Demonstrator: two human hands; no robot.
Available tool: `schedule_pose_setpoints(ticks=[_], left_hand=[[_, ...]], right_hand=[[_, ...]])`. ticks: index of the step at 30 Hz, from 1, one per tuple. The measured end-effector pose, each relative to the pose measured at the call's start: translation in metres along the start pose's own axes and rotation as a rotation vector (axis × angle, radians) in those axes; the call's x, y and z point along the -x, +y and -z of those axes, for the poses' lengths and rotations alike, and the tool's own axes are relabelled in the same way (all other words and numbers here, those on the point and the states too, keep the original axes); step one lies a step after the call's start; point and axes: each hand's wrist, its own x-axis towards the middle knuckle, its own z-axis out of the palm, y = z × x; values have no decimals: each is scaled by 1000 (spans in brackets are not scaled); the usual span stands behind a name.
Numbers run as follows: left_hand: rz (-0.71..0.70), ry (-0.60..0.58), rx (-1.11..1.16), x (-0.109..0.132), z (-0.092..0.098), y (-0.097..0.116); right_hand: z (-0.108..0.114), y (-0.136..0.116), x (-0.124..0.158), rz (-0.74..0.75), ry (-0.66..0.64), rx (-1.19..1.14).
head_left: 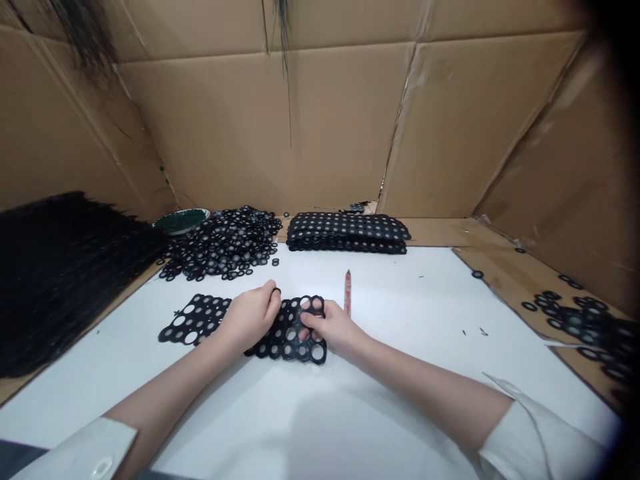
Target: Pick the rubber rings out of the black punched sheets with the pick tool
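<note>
A black panel of linked rings (287, 340) lies across the white work surface in front of me, its left part flat on the surface. My right hand (325, 325) pinches the panel's right end, thumb on top and fingertips showing through the ring holes. Over the panel's middle, my left hand (255, 312) is closed, with a small black ring (277, 290) at its thumb and fingertip. Whether that ring is joined to the panel I cannot tell. Just beyond my right hand lies a pointed pen-like tool (348, 290) with a clear, reddish barrel.
Loose black rings (225, 243) are heaped at the back left, beside a green dish (181, 221). Finished-looking ring panels (347, 232) are stacked at the back. Black bristly strands (65, 273) cover the left side. More rings (590, 317) lie right; cardboard walls (340, 127) enclose the table.
</note>
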Motion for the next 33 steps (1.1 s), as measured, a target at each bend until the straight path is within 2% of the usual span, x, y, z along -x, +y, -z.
schedule_pose_setpoints(ticks=[5,10,14,18,22,23,25,27,28,30,33], left_hand=[[-93,-58,-168,7,-5,12],[-84,-109,-196,8,-10,17],[-117,-195,-112,12,-8,21],[-165,-230,-1,16,-2,25],[-169,-279,217,9,0,16],[-136,-249,284,6,0,12],[-22,-89,354,-2,1,3],[96,91,312,-7,3,-3],[124,136,263,-8,4,-4],[98,123,133,-6,4,-2],[-40,6,-52,4,0,11]], right_hand=[[-2,3,3,111,-31,-59],[-3,-2,7,74,-84,-3],[-4,-6,9,67,-106,-59],[-3,-5,8,116,-70,-103],[-3,1,6,133,-73,-89],[-4,2,6,131,-67,-79],[-5,3,7,125,-37,-64],[-6,3,9,105,-25,-48],[-7,3,10,96,-29,-42],[-8,1,13,102,-26,-27],[-9,-4,17,162,0,28]])
